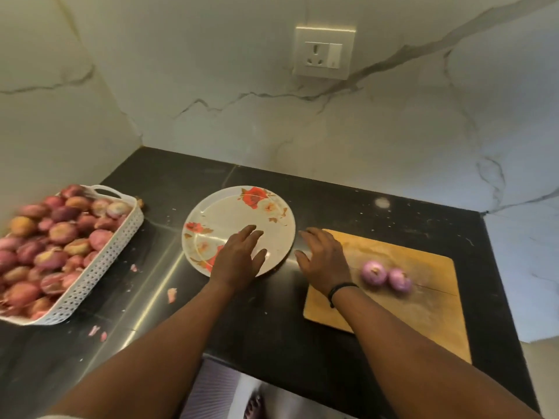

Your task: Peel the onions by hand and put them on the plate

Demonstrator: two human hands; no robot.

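The black countertop [363,201] carries a white basket [99,267], a floral plate [242,213], a wooden cutting board [423,297] — and scattered peel scraps [171,294].

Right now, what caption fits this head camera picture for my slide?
Left hand open on flowered plate, right hand open beside two peeled onions on cutting board.

My left hand [239,255] lies flat, fingers straight, on the flowered plate [266,219]. My right hand [323,255] hovers spread beside the plate, over the cutting board [423,313] with two peeled onions [385,275]. A basket [99,267] of unpeeled onions [48,237] sits left.
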